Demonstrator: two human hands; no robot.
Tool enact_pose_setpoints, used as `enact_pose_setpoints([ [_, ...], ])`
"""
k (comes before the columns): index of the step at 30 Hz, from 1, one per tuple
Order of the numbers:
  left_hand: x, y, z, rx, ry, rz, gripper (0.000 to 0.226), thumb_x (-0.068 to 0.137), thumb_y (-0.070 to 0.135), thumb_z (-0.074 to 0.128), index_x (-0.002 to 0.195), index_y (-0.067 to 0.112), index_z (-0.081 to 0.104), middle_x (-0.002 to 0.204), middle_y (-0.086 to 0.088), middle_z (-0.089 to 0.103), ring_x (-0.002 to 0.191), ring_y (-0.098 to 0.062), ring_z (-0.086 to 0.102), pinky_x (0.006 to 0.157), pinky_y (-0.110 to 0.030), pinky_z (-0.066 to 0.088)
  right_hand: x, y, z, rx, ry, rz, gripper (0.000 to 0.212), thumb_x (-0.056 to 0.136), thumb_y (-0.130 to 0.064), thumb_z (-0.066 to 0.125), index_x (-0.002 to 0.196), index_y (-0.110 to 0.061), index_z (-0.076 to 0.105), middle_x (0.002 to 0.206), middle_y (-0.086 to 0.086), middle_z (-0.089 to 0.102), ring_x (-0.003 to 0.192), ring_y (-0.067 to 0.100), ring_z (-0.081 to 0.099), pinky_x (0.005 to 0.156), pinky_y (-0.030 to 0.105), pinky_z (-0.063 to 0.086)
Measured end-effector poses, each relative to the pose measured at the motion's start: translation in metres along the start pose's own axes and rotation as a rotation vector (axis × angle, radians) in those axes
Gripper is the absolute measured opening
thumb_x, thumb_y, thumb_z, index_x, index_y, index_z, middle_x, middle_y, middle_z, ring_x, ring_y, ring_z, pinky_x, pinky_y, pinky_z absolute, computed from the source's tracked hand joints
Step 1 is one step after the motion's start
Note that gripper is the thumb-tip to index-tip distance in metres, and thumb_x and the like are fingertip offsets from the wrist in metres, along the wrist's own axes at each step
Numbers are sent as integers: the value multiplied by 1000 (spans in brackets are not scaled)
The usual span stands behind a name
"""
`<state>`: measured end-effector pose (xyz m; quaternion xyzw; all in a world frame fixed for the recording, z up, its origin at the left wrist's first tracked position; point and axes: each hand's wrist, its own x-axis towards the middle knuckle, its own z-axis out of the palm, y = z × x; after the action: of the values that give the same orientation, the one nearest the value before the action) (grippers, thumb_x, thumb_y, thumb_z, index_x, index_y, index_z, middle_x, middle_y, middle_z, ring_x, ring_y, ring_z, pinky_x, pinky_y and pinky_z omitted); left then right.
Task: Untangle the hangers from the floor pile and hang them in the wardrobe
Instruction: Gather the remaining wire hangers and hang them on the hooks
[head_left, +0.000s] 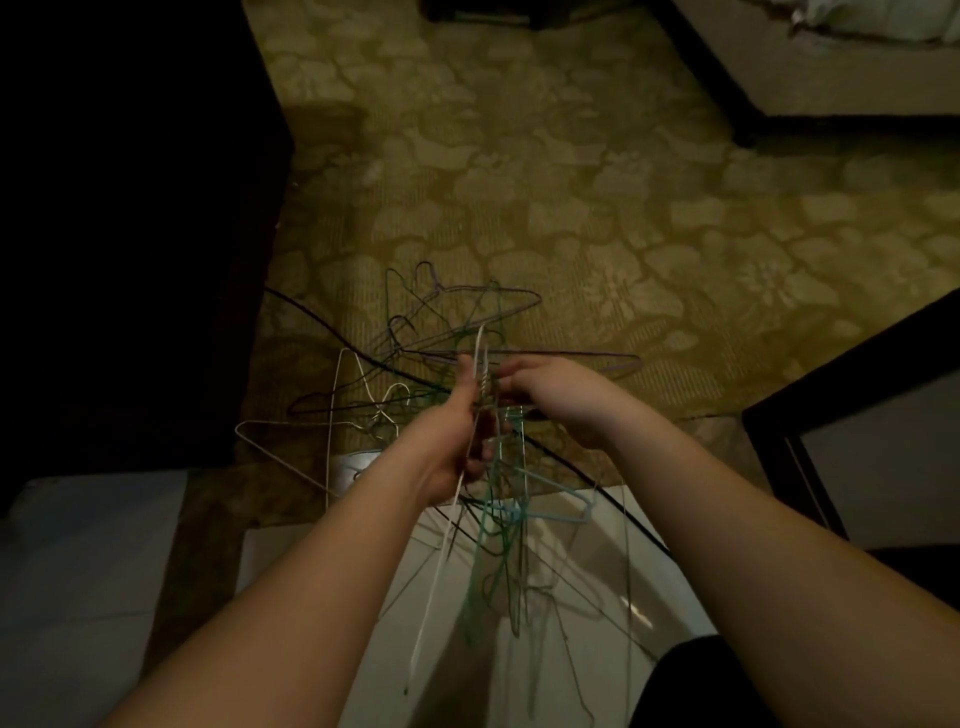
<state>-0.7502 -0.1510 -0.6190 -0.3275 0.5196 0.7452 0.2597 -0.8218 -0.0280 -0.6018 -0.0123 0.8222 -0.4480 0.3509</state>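
A tangle of thin wire hangers lies on the patterned carpet and hangs from my hands. My left hand (457, 436) grips a bunch of them by the necks: a white hanger (441, 561) and several green and teal hangers (493, 551) dangle below it. My right hand (540, 389) pinches the wires just right of the twisted white neck (484, 384). On the floor beyond are purple hangers (519, 304) and white hangers (337, 405), interlocked. The room is dim, so single wires are hard to separate.
A dark wardrobe or door panel (130, 234) fills the left side. A black cable (322, 322) runs across the carpet under the pile. A dark-framed panel (857, 415) stands at the right. Pale flooring (78, 571) lies near my feet. A bed edge (831, 78) is far right.
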Motion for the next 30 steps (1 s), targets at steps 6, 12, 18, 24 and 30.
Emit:
enact_pose_setpoints([
  [6,1,-3,-14,-74,12,-13,70,88,77,26,92,14,57,57,5,56,37,-5,29,33,-14,14,7,3,5,-42,-108,-19,33,89,-20,63,121,-22,67,115,-2,69,109,12,62,96,31,47],
  [12,-9,-2,-31,56,59,-4,18,99,27,49,93,14,60,54,8,45,45,-7,32,43,-19,23,8,22,1,-504,-65,145,40,101,-30,45,135,-10,54,136,11,54,119,26,54,97,36,45],
  [18,-2,-8,-32,24,142,-7,23,102,25,46,99,11,63,49,6,41,52,-11,40,52,-25,31,9,41,30,-629,-317,276,33,94,-39,59,109,-10,62,91,0,63,74,14,61,66,28,51],
  [24,4,-12,-41,72,151,14,22,102,24,46,106,10,61,52,5,40,40,-8,32,39,-19,22,11,30,22,-683,-304,230,27,92,-24,62,109,-4,70,93,8,71,71,17,59,63,28,48],
  [30,10,-15,-40,225,262,40,19,99,19,51,108,5,59,61,-1,47,41,-10,35,36,-17,24,-15,-9,-27,-811,-204,133,26,91,-20,61,114,-10,68,110,10,69,88,24,63,73,35,51],
])
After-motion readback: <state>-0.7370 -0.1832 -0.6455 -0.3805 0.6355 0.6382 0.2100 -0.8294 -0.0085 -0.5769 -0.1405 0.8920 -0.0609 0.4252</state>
